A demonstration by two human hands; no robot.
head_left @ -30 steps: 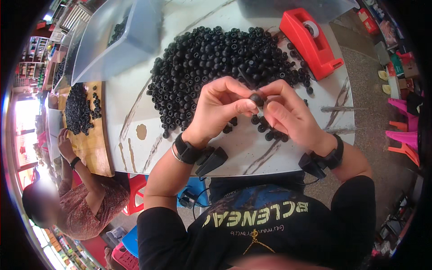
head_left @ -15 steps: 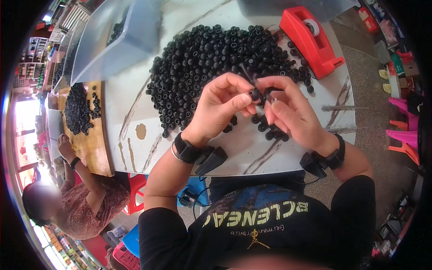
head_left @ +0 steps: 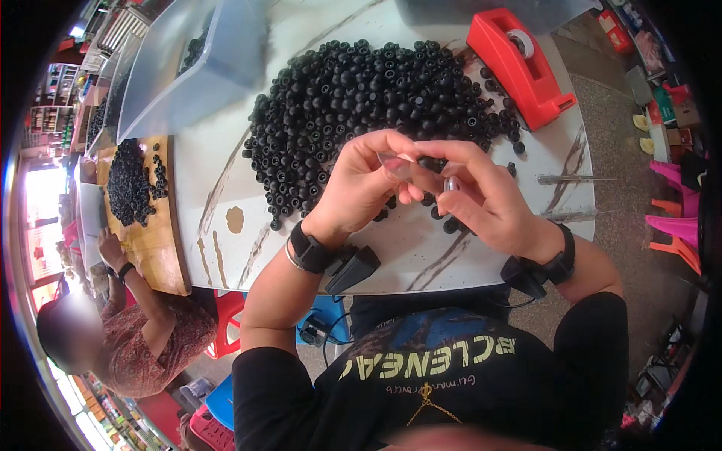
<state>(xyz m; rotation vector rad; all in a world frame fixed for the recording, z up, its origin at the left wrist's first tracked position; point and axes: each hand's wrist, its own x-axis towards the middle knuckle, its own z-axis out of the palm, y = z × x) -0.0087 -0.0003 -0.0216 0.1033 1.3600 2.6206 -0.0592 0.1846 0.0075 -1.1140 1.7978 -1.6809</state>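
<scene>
A clear, film-like strip (head_left: 410,173) stretches between my two hands over the near side of a large heap of small black knob-like pieces (head_left: 361,98). My left hand (head_left: 368,173) pinches one end of it between thumb and fingers. At the other end, my right hand (head_left: 485,192) closes thumb and fingers on the strip. Something small and shiny shows by the right thumb, too small to name. Dark rounded pieces show behind the fingers; I cannot tell whether one is held. Several loose pieces lie just beneath my hands.
A red tape dispenser (head_left: 519,71) stands right of the heap. At the back left is a translucent plastic bin (head_left: 180,75). Further left, a co-worker's hand (head_left: 111,248) is beside a wooden board (head_left: 162,248) with another black pile (head_left: 129,184).
The black knob seen at my left fingertips is no longer visible there. The clear strip has turned and now lies flatter between my hands. My right fingers have shifted slightly.
</scene>
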